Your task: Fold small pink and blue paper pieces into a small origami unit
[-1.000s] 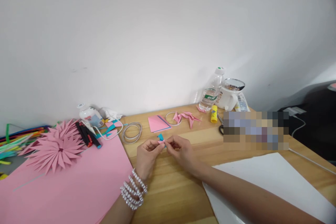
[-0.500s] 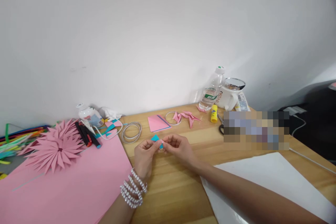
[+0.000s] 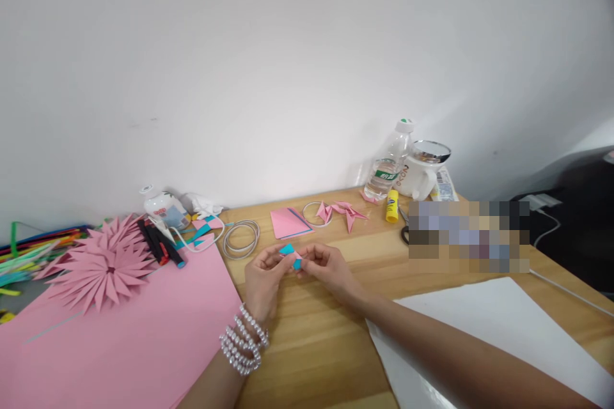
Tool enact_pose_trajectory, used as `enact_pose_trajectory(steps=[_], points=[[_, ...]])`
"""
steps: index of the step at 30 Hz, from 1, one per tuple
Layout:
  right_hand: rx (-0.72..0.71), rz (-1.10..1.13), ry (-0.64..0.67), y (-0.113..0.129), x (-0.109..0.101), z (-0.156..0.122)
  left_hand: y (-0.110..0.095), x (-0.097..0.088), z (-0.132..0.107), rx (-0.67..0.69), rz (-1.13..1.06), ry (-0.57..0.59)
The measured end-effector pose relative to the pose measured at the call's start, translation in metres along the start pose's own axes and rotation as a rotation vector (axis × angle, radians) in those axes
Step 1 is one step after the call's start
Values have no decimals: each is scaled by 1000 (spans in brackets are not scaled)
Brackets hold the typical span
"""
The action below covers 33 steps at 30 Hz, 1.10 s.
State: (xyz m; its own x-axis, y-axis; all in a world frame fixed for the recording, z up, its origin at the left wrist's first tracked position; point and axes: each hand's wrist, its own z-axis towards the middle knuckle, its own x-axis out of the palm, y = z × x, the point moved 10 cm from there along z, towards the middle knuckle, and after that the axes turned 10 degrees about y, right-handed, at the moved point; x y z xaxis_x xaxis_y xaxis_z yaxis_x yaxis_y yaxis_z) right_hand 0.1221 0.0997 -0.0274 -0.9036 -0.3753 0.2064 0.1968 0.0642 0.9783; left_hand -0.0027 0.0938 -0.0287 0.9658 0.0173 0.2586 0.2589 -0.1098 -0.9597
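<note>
Between both hands, above the wooden table (image 3: pixel 326 332), is a small folded piece of blue and pink paper (image 3: pixel 297 263). My left hand (image 3: pixel 265 278) pinches its left side between thumb and fingers; a pearl bracelet (image 3: pixel 242 345) circles that wrist. On the right side of the paper, my right hand (image 3: pixel 330 271) is closed with thumb and fingertips on it. The fingers cover part of the folds. Just beyond the hands lie square pink and blue sheets (image 3: pixel 289 222). Pink folded paper pieces (image 3: pixel 349 212) rest to the right of them, near a thin wire ring (image 3: pixel 311 213).
Large pink sheets (image 3: pixel 125 358) carry a pink paper flower (image 3: pixel 108 268) and dark markers (image 3: pixel 158 243) at left. A coiled wire (image 3: pixel 241 239) lies beside them. Water bottle (image 3: pixel 386 166), glue stick (image 3: pixel 392 206), white mug (image 3: pixel 413 176) and scissors (image 3: pixel 405 234) are right; a white board (image 3: pixel 474 319) lies nearer.
The folded paper has turned a little in my fingers, and more of its blue and pink surface shows. Both hands stay in nearly the same place.
</note>
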Motion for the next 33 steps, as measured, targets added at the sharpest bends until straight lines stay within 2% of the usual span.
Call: enact_pose_trajectory(steps=[7, 12, 18, 24, 33], points=[[-9, -17, 16, 4, 2, 0, 1, -3, 1, 18, 19, 7], [7, 50, 5, -1, 3, 0, -8, -1, -1, 66, 98, -1], [51, 26, -3, -10, 0, 2, -7, 0, -2, 17, 120, -11], [47, 104, -7, -12, -4, 4, -10, 9, 3, 12, 125, 120], [71, 232, 34, -14, 2, 2, -16, 10, 2, 34, 155, 104]])
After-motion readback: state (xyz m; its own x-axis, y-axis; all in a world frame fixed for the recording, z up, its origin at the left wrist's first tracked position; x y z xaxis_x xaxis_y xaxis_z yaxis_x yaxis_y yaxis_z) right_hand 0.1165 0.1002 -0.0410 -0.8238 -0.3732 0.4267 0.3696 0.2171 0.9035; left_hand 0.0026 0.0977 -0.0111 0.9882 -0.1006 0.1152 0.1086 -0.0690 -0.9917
